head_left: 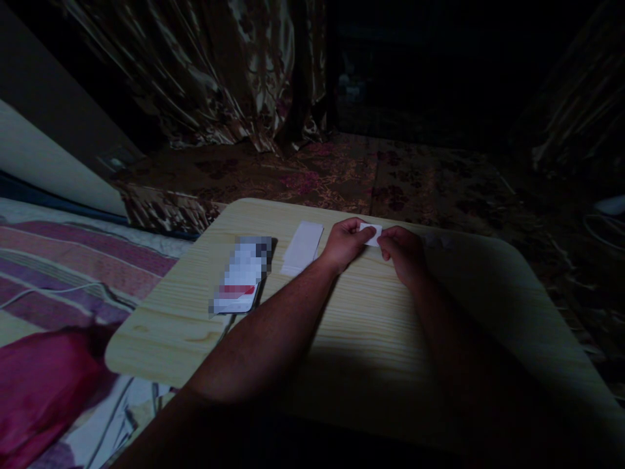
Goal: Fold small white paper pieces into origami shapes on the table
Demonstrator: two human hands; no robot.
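Both hands pinch a small white paper piece (371, 233) near the tabletop's (371, 339) far edge.
Our left hand (346, 243) and right hand (403, 253) grip its ends; dim light hides the fingertips. A white strip (303, 247) and blurred box (243, 275) lie leftward.

Nothing legible anywhere. On the pack (241, 275), left on the table (390, 339): red and white print, blurred past reading. On the slip (372, 232) near the far edge and the strip (303, 247) just left of it: plain white, no lettering to make out in the dim light.
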